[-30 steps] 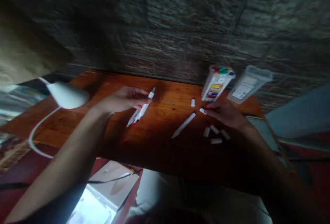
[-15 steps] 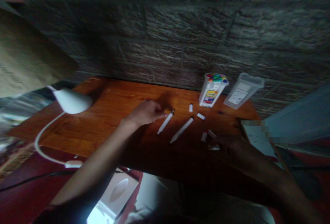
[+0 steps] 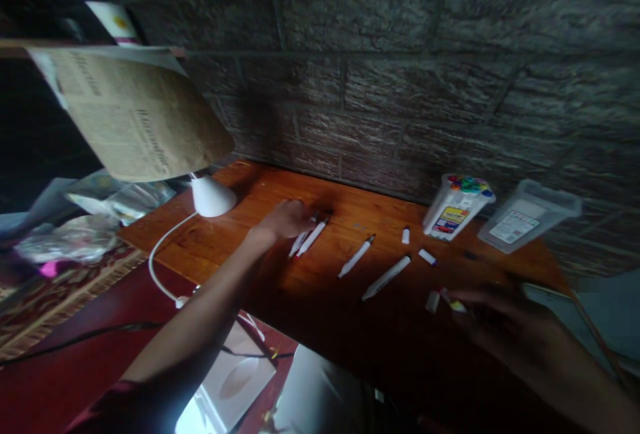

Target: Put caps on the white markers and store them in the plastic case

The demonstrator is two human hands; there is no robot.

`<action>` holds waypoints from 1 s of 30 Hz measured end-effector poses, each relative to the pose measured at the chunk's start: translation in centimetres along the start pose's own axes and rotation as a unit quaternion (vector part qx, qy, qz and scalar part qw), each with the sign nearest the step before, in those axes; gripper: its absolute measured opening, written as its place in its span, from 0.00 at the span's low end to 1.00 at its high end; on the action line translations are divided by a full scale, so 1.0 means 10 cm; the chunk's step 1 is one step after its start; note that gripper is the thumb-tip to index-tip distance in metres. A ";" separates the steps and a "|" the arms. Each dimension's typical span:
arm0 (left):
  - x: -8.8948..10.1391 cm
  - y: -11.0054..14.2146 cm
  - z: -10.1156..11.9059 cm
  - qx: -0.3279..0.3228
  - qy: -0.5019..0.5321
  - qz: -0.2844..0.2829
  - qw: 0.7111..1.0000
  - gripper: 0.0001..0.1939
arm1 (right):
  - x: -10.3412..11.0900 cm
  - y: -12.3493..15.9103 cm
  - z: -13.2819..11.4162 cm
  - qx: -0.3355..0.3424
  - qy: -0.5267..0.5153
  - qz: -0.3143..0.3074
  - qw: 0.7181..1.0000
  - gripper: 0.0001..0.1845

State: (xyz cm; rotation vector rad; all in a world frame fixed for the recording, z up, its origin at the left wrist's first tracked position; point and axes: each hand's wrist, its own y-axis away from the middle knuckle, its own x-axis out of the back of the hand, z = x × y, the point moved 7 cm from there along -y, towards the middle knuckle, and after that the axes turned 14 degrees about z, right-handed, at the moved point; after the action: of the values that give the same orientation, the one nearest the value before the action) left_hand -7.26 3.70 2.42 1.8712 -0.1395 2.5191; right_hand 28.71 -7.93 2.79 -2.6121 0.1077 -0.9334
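Observation:
On the wooden table, my left hand [image 3: 287, 219] has its fingers closed at the upper end of a white marker [image 3: 300, 241]. Close beside it lies a second uncapped marker [image 3: 313, 237]. Farther right, two more white markers lie apart: one with a dark tip bare [image 3: 356, 257], the other [image 3: 386, 279] nearer the edge. My right hand [image 3: 505, 321], in shadow, has its fingertips on a small cap with a yellow end [image 3: 457, 306]. Touching distance away are a white cap [image 3: 433, 301] and a red-ended cap [image 3: 444, 294]. Two other caps, one upright [image 3: 405, 235], one lying [image 3: 427, 257], sit behind.
A clear case packed with colour-ended markers [image 3: 457, 207] stands by the brick wall; an open clear case [image 3: 530, 217] is right of it. At left is a lamp with a white base [image 3: 213, 197], paper shade [image 3: 140, 114] and cord [image 3: 155, 257]. An open white box [image 3: 245, 367] lies below.
The view has swung left. My left hand has moved left, off one marker and onto another beside the pair. My right fingers have shifted the yellow-ended cap slightly toward the other caps.

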 end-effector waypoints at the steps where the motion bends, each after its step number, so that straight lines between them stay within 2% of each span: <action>1: 0.03 0.01 0.10 -0.017 0.030 0.008 0.999 0.12 | -0.06 -0.08 -0.07 -0.029 -0.040 -0.015 0.999 0.14; 3: 0.04 0.04 0.41 -0.061 0.141 -0.009 0.988 0.15 | -0.15 -0.28 -0.17 -0.089 -0.147 0.026 0.985 0.14; 4: 0.01 0.08 0.61 -0.069 0.271 -0.049 0.959 0.15 | -0.18 -0.40 -0.21 -0.104 -0.206 0.060 0.971 0.13; 5: -0.05 0.14 0.82 -0.072 0.384 -0.116 0.913 0.14 | -0.21 -0.51 -0.22 -0.117 -0.263 0.099 0.953 0.14; 6: -0.10 0.20 1.01 -0.069 0.452 -0.168 0.873 0.14 | -0.23 -0.62 -0.21 -0.130 -0.309 0.133 0.933 0.15; 7: -0.15 0.25 1.17 -0.066 0.493 -0.209 0.842 0.14 | -0.26 -0.70 -0.18 -0.139 -0.341 0.155 0.917 0.15; 8: -0.20 0.29 1.30 -0.065 0.510 -0.240 0.823 0.14 | -0.28 -0.77 -0.15 -0.144 -0.359 0.164 0.908 0.15; 10: -0.27 0.32 1.46 -0.068 0.517 -0.267 0.811 0.14 | -0.29 -0.83 -0.09 -0.144 -0.380 0.174 0.897 0.14; 13: -0.33 0.30 1.53 -0.077 0.520 -0.273 0.805 0.13 | -0.26 -0.79 -0.04 -0.138 -0.387 0.165 0.897 0.12; 18: -0.44 0.26 1.49 -0.090 0.524 -0.266 0.804 0.13 | -0.36 -0.71 -0.04 -0.127 -0.364 0.077 0.919 0.13; 19: -0.46 0.26 1.50 -0.083 0.537 -0.271 0.794 0.13 | -0.39 -0.71 -0.06 -0.115 -0.355 0.062 0.926 0.12; 21: -0.53 0.27 1.54 -0.043 0.578 -0.303 0.757 0.17 | -0.43 -0.71 -0.13 -0.081 -0.337 0.043 0.937 0.12; 24: -0.63 0.32 1.65 0.039 0.613 -0.368 0.698 0.30 | -0.43 -0.72 -0.28 -0.013 -0.299 0.034 0.954 0.13; 27: -0.63 0.28 1.74 0.072 0.622 -0.375 0.684 0.37 | -0.31 -0.68 -0.39 0.042 -0.224 0.033 0.973 0.20; 30: -0.56 0.17 1.74 0.082 0.662 -0.348 0.658 0.37 | -0.03 -0.53 -0.28 0.042 -0.094 0.085 0.991 0.25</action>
State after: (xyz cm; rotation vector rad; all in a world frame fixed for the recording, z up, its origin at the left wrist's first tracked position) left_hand 10.89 1.04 1.94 -0.3337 0.6616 2.5080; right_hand 26.46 -3.78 6.52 -2.5505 0.2341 -0.6184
